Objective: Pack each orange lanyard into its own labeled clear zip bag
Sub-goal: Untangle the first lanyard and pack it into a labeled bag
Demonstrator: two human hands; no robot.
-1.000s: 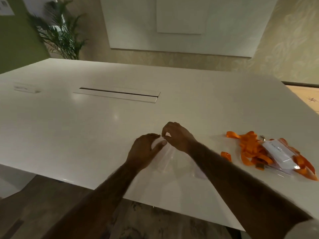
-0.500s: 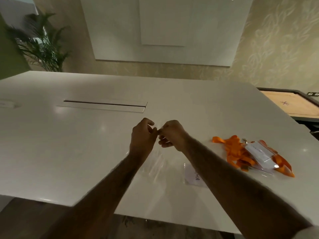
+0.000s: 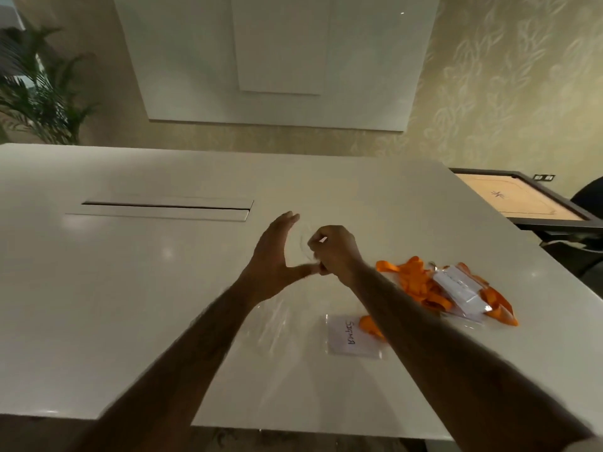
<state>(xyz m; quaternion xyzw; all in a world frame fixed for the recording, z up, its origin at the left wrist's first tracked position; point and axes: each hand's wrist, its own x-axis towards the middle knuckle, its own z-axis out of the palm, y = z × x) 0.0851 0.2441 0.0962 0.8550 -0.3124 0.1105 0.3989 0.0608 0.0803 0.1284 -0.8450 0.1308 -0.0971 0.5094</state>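
My right hand [image 3: 337, 252] is raised above the white table [image 3: 130, 305], its curled fingers pinching the edge of a faint clear zip bag [image 3: 303, 244]. Beside it, my left hand [image 3: 272, 256] has straight fingers pointing up and its thumb stretched to the right hand. A clear bag with a white label reading "SIGMA" [image 3: 350, 337] lies under my right forearm, an orange lanyard end [image 3: 370, 325] on its corner. To the right is a heap of orange lanyards [image 3: 416, 282] with another labeled bag [image 3: 461, 290] on top.
More clear bags [image 3: 274, 321] lie flat below my hands, hard to make out. A long cable slot [image 3: 163, 208] is set into the table further back. A carrom board [image 3: 522, 199] and a dark chair stand at the right, a plant [image 3: 36, 93] at back left.
Both hands have lifted off the table with the clear bag. My left hand's fingers went from pinching to straight and spread. The view has shifted to the right.
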